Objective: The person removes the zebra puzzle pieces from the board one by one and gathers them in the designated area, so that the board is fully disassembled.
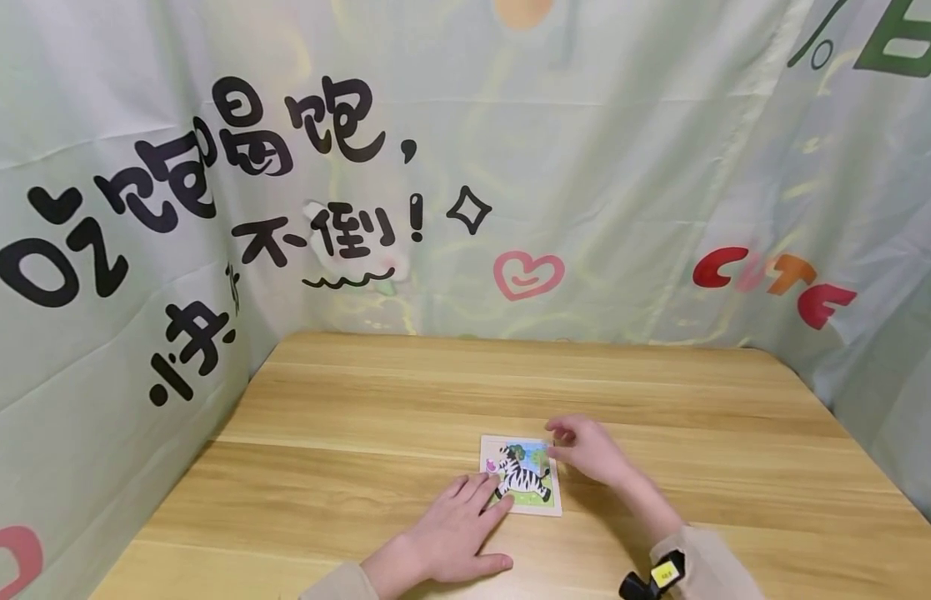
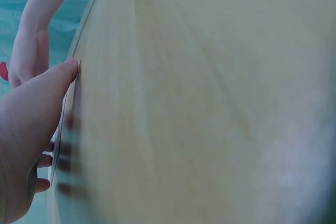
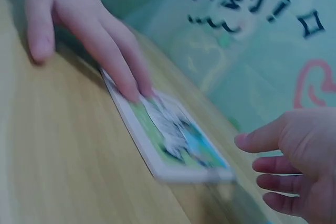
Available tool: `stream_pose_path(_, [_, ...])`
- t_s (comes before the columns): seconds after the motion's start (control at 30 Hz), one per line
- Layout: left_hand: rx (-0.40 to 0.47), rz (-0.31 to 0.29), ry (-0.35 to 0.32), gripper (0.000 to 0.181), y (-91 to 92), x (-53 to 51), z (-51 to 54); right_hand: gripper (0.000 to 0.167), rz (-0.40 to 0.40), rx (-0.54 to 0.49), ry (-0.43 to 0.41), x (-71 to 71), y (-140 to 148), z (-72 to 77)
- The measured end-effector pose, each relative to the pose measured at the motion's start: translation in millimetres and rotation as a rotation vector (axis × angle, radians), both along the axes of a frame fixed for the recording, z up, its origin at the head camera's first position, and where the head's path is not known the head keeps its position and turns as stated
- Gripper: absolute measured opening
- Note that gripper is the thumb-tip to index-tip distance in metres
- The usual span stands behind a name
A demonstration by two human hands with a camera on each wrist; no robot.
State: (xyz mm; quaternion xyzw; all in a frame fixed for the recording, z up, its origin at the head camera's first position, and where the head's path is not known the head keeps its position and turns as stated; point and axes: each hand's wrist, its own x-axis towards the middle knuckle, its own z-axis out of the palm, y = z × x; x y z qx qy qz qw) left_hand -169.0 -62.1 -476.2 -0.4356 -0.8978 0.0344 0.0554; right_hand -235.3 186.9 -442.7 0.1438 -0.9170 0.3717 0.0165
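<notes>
A small square board (image 1: 527,478) with a pale border and a zebra picture lies flat on the table in the head view. My left hand (image 1: 459,527) lays its straight fingers on the board's lower left part, thumb spread out on the wood. At the upper right corner, my right hand (image 1: 591,451) hovers with loosely bent fingers. The right wrist view shows a gap between that hand (image 3: 307,156) and the board (image 3: 173,172), with nothing in its grasp. In the left wrist view, the left hand (image 2: 31,119) hides the board.
The wooden table (image 1: 360,408) spreads around the board on all sides. Behind it and along both sides hangs a pale printed cloth (image 1: 623,167). A black strap device with a yellow label (image 1: 665,573) sits at the right wrist.
</notes>
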Motion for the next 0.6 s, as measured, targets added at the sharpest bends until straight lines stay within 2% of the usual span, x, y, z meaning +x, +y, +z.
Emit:
stream_pose_path(0.17, [-0.014,0.002,-0.008,0.076,0.9,0.5,1.6,0.034,0.077,-0.013,-0.036,-0.7,-28,-3.0])
stream_pose_path(0.4, [-0.029,0.001,-0.023,0.076,2.6,3.2,5.0,0.030,0.083,0.102,-0.034,-4.7,-41,-14.4])
stream_pose_path(0.6, [-0.009,0.004,-0.005,0.076,3.0,1.0,6.3,0.028,0.072,0.116,-0.054,-6.2,-42,-11.7])
